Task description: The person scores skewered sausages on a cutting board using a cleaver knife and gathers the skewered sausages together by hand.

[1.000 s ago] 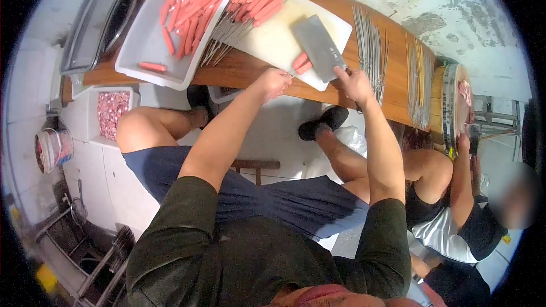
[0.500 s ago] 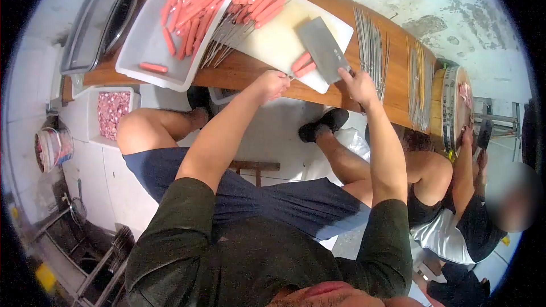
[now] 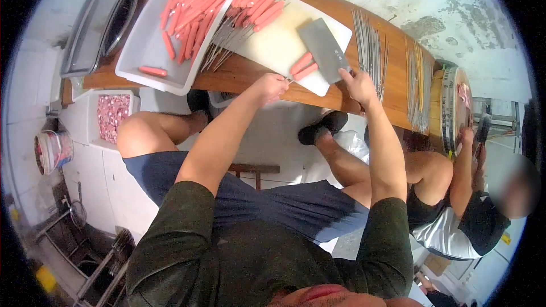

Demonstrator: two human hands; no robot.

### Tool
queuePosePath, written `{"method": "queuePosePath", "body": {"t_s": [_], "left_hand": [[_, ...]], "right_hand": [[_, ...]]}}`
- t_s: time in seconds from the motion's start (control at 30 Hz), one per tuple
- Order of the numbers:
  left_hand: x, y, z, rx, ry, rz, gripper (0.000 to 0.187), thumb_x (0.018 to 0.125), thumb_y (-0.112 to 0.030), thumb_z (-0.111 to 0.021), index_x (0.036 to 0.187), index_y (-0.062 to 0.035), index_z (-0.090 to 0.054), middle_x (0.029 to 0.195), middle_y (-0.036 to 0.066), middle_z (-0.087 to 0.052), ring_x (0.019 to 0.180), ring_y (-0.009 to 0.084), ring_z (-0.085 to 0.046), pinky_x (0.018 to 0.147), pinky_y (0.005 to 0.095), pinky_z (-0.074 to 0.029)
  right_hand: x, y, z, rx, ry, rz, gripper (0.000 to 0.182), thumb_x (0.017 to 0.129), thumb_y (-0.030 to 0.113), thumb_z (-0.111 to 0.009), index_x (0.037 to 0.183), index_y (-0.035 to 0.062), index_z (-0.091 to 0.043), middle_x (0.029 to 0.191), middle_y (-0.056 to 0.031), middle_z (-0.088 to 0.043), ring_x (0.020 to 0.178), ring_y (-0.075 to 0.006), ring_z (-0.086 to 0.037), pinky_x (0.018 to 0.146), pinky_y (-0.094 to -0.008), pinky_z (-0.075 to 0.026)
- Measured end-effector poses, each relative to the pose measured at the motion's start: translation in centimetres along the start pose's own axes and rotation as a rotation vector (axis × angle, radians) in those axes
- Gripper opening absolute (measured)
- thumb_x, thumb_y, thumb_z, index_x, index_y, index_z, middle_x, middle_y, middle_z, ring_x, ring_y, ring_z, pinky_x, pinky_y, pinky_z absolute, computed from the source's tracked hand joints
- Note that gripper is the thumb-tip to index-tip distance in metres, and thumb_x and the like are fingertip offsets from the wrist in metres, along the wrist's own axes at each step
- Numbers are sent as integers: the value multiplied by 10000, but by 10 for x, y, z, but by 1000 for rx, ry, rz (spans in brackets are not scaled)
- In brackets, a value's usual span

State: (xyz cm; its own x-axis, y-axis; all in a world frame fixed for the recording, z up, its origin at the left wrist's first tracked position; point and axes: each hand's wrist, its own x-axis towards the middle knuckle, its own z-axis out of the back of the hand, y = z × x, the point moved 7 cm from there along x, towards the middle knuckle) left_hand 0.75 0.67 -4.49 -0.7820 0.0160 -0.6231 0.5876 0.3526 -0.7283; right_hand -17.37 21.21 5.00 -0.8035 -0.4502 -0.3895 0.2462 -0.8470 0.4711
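Observation:
My right hand [image 3: 359, 86] grips the handle of a broad cleaver [image 3: 325, 48], its grey blade lying flat over the white cutting board [image 3: 278, 42]. Beside the blade's left edge are two pink sausages [image 3: 305, 70] near the board's front corner. My left hand [image 3: 272, 87] is closed in a pinch at the near end of a thin skewer [image 3: 289, 79], which points toward those sausages. Skewered sausages [image 3: 259, 3] are piled at the board's far left, their metal sticks [image 3: 223, 42] pointing toward me.
Left stands a white tub [image 3: 151, 82] of sausages, beside a metal tray [image 3: 94, 31]. Bare skewers [image 3: 369, 48] lie right of the board on the wooden table [image 3: 392, 79]. A co-worker [image 3: 483, 219] sits at a round chopping block [image 3: 455, 102] on the right. Below left is a bin of diced meat [image 3: 114, 112].
My hands and the cleaver stay almost in place, while the two sausages by the blade shift very slightly. The co-worker at the right has moved a little.

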Motion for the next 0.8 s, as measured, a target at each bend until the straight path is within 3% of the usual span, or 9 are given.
{"method": "queuePosePath", "body": {"t_s": [0.07, 0.2, 0.33, 0.47, 0.6, 0.8], "left_hand": [[3, 2, 2, 6, -17, 20, 151, 925, -179, -561, 809, -84, -547, 611, -39, -440, 445, 66, -347, 384, 251, -263], [0, 2, 1, -30, -23, 26, 155, 925, -173, -555, 806, -75, -548, 614, -30, -439, 449, 74, -356, 390, 259, -265], [5, 3, 2, -10, 7, 22, 151, 929, -182, -551, 829, -68, -552, 616, -23, -447, 448, 75, -360, 393, 259, -270], [0, -2, 3, 37, -21, 22, 162, 940, -208, -553, 857, -69, -554, 615, -27, -448, 441, 69, -355, 386, 258, -271], [-1, -2, 5, 42, -37, 26, 156, 929, -199, -561, 843, -69, -557, 615, -25, -453, 438, 70, -357, 385, 263, -272], [2, -1, 5, 33, -4, 8, 161, 915, -204, -571, 816, -79, -549, 607, -35, -438, 440, 68, -349, 394, 263, -268]], "right_hand": [[1, 12, -2, -7, -61, 43, 617, 884, 523, -590, 1020, -74, -667, 916, -320, -651, 938, -453, -634, 828, -456, -490], [-22, -3, 2, -11, 14, 39, 595, 873, 508, -613, 974, -75, -678, 896, -312, -654, 905, -437, -645, 817, -445, -494], [-24, -21, 15, -61, 94, -96, 583, 881, 500, -603, 991, -68, -679, 885, -300, -659, 897, -414, -654, 809, -429, -492], [4, -1, 13, 29, -60, 5, 623, 883, 534, -575, 1002, -70, -676, 899, -302, -663, 932, -431, -648, 830, -437, -494], [9, 12, 8, -108, -110, 61, 636, 880, 542, -577, 1019, -70, -676, 926, -312, -662, 967, -441, -639, 852, -448, -490], [-18, -29, 17, -73, 52, -4, 605, 877, 520, -600, 978, -71, -680, 793, -281, -661, 820, -400, -660, 785, -426, -501]]}}
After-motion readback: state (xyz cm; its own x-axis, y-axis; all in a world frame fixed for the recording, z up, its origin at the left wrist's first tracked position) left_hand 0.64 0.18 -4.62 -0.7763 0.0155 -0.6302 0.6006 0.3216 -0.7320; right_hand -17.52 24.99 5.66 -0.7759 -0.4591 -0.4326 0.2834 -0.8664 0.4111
